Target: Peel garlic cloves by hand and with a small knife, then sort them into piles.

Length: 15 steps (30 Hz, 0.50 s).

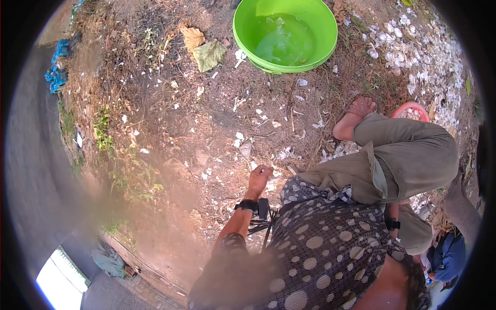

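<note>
My left hand (259,181) is low over the littered ground beside my left side, its fingers curled together. A small white piece (262,169) shows between the fingertips; it is too small to name. Around this hand lie scattered white flakes (238,139) and dry straw. My right forearm, with a black wristband (393,223), reaches down by my legs. Only a little of my right hand (403,202) shows; my trouser leg (414,155) hides its fingers and anything in them. Past my bent knee stands a red basin (411,105) with pale pieces in it, partly covered by the leg.
A green plastic bucket (285,64) ahead holds cloudy water. Pale shells or peelings (399,50) lie heaped at the far right. Dry leaves (209,55) rest left of the bucket. Another person in dark blue (447,255) sits at lower right. Black cables (267,228) hang beside my left wrist.
</note>
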Motion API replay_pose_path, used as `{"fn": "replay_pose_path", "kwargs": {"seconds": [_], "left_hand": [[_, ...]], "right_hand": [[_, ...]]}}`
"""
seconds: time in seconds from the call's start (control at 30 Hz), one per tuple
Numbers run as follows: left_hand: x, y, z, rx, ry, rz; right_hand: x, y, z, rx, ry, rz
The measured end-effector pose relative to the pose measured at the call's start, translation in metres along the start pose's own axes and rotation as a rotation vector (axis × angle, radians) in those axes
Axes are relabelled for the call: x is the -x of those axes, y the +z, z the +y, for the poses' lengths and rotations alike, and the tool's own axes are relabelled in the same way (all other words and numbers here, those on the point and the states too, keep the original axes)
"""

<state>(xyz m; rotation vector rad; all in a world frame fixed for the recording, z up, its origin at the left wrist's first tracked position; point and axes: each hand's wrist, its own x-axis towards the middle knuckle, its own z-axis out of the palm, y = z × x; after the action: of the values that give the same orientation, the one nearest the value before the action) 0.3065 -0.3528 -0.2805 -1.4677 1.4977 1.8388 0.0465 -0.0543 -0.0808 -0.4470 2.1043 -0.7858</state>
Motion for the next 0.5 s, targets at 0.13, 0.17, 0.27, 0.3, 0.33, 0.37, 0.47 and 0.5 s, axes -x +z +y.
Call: {"fn": "replay_pose_path", "kwargs": {"seconds": [0.13,0.17,0.27,0.3,0.33,0.37,0.47,0.5], "left_hand": [[0.005,-0.027,-0.045,-0.028,-0.346,0.01],[0.005,-0.025,-0.051,-0.016,-0.413,-0.022],[-0.003,-0.017,-0.063,0.009,-0.337,-0.083],[-0.007,-0.014,-0.064,0.017,-0.411,-0.14],[-0.011,-0.013,-0.063,0.031,-0.374,-0.124],[-0.015,-0.013,-0.061,0.035,-0.341,-0.142],[-0.017,-0.014,-0.047,0.051,-0.329,-0.101],[-0.015,-0.015,-0.041,0.057,-0.378,-0.082]], "right_hand": [[-0.121,0.02,-0.051,0.038,-0.15,0.006],[-0.143,0.024,-0.06,0.051,-0.167,0.005],[-0.185,0.032,-0.077,0.08,-0.186,-0.005],[-0.189,0.033,-0.08,0.085,-0.186,-0.009],[-0.19,0.034,-0.081,0.085,-0.183,-0.007],[-0.188,0.034,-0.081,0.079,-0.186,-0.007],[-0.171,0.033,-0.075,0.052,-0.179,-0.009],[-0.166,0.032,-0.071,0.044,-0.174,-0.01]]}}
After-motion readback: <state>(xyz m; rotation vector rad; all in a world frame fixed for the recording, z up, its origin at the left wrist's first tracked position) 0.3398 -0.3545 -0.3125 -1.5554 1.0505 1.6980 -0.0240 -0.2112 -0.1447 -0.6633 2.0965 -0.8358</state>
